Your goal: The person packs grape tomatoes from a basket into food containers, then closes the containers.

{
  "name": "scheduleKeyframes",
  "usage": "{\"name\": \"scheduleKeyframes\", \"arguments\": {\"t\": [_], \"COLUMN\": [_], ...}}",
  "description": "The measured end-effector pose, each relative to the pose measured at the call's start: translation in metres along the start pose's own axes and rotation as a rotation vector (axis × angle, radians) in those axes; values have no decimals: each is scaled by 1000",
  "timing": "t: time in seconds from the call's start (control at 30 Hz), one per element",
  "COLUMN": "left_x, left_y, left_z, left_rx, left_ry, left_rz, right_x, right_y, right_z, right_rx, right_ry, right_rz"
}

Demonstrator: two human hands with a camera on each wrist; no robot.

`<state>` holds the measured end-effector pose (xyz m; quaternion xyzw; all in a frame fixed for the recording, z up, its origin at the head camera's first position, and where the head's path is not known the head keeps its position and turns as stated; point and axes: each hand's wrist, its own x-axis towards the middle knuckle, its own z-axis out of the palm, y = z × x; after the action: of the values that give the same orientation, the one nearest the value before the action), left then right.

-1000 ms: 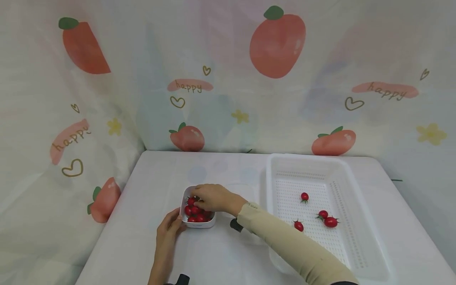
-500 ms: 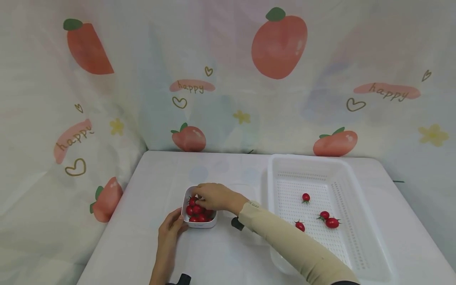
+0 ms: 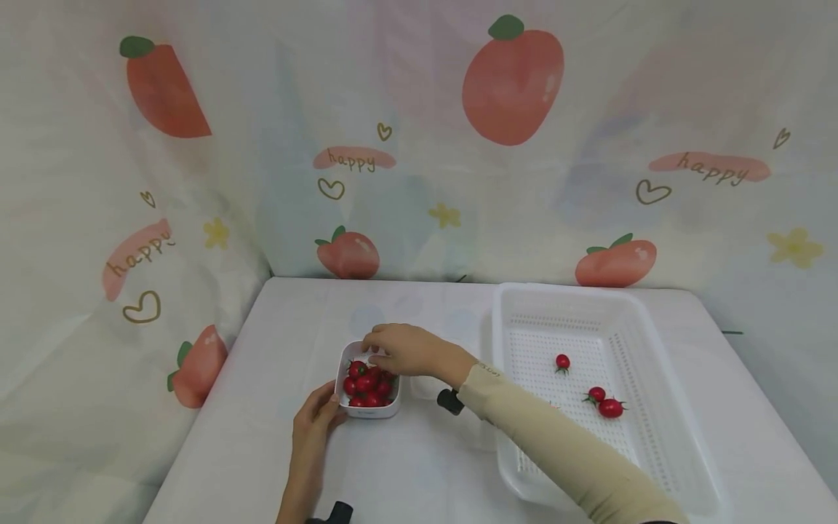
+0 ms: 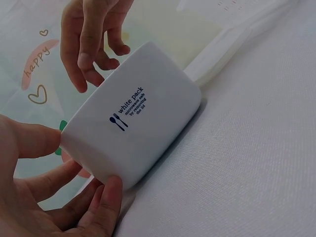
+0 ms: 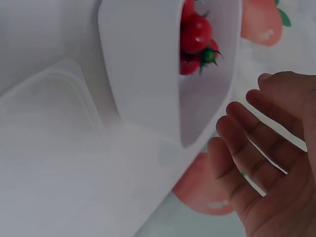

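White table [image 3: 419, 466], fruit-print curtain [image 3: 196, 182] behind, left hand [image 3: 317, 426] gripping tomato bowl [image 3: 369, 412], right hand [image 3: 406, 349] empty, fingers loose

One tray [image 3: 661, 444] tomato hidden behind the sleeve [image 3: 556, 451]

The right hand [image 3: 407, 351] is hovering over the far rim of the small white bowl [image 3: 367, 412], partly blocking access from above. The left hand [image 3: 317, 421] is bracing its near-left wall. The white perforated tray [image 3: 655, 437] is walling off the right side, while the bench [image 3: 301, 313] is lying open behind and left of the bowl.
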<state>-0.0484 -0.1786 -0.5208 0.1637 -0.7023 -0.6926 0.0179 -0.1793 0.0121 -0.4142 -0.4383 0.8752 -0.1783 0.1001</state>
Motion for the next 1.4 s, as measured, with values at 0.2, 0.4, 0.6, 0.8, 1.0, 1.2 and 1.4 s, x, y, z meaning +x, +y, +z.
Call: {"name": "scheduleKeyframes", "arguments": {"t": [0.2,0.4,0.6,0.8,1.0,1.2,1.4], "left_x": [0,1,2,1,0,0,0], "left_y": [-1,-1,0,2,2,-1,-1], "left_z": [0,-1,0,0,-1,-1,-1], "left_rx": [16,11,10,6,8,-5,0], "left_ry": [3,-5,2,1,8,2,-13], "left_rz": [2,-10,-15,-7,-2,4,-6], "right_x": [-18,-43,-72,-102,-131,-158,-181], "right_y": [9,20,33,43,58,75,89], "right_z": [-21,-45,-70,-85,-88,-83,-75], "right_rx": [32,42,57,65,53,34,18], "right_ry": [48,102,166,222,265,317,321], "right_rz": [-19,19,43,127,211,259,306]}}
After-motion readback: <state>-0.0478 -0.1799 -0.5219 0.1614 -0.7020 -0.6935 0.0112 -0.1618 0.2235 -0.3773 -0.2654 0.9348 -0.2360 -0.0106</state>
